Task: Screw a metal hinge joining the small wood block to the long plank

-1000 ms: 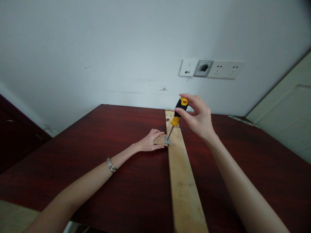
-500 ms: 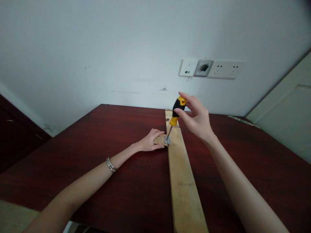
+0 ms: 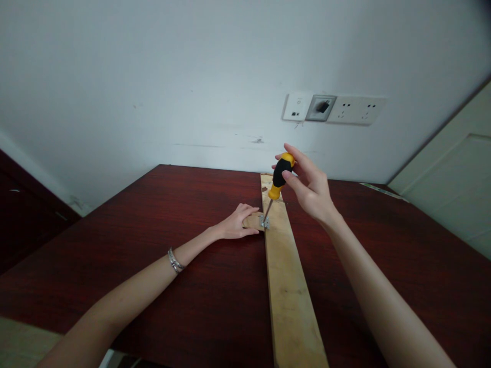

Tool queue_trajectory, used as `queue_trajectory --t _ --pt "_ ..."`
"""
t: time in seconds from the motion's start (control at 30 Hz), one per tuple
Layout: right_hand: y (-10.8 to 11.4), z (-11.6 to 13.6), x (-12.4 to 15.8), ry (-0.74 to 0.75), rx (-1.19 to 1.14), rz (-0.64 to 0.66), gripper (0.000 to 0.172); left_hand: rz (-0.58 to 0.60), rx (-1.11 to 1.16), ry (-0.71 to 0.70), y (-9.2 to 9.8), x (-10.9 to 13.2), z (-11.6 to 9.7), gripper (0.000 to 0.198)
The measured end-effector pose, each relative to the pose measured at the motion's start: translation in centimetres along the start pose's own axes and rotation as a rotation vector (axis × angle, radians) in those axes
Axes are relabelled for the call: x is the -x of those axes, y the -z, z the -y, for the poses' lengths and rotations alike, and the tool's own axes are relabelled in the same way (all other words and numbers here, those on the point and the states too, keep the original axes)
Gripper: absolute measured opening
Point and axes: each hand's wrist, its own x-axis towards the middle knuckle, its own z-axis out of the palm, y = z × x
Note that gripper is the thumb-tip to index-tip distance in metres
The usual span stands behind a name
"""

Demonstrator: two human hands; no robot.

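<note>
My right hand (image 3: 310,186) has its fingers around the yellow and black handle of a screwdriver (image 3: 283,171). The shaft slants down to the left, its tip on a small metal hinge (image 3: 266,224). That hinge lies across the joint between a short wooden block (image 3: 252,221) and a long wooden board (image 3: 289,286). Thumb and fingers of my left hand (image 3: 237,224) grip the block from both sides, against the board's left edge. Whether a screw sits under the tip is too small to tell.
The dark red tabletop (image 3: 184,312) reaches back to a white wall (image 3: 153,76). Wall sockets (image 3: 355,110) and a plate with a black plug (image 3: 322,107) are at the back right. A thin printed strip (image 3: 383,191) lies near the far right edge, beside a pale door (image 3: 460,168).
The fingers of my right hand have shifted around the screwdriver handle, with more fingertips showing behind it. The handle has moved very slightly right. My left hand, block and board stay put.
</note>
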Motion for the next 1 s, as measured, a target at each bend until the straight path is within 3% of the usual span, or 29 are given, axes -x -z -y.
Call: queue_trajectory --t 0.27,0.43,0.73,1.0 --pt "-0.4 0.4 -0.1 0.014 0.002 -0.029 0.048 0.004 0.004 0.004 0.0 0.0 0.0 0.071" --pt "-0.8 0.7 -0.3 0.046 0.029 -0.095 0.033 -0.001 -0.005 0.005 0.0 0.0 0.0 0.071" --pt "-0.4 1.3 -0.4 0.076 0.117 -0.061 0.023 0.002 -0.009 0.01 0.0 0.0 -0.1 0.071" --pt "-0.1 1.4 -0.2 0.065 0.113 -0.018 0.033 0.003 -0.005 -0.001 0.0 0.0 0.0 0.071"
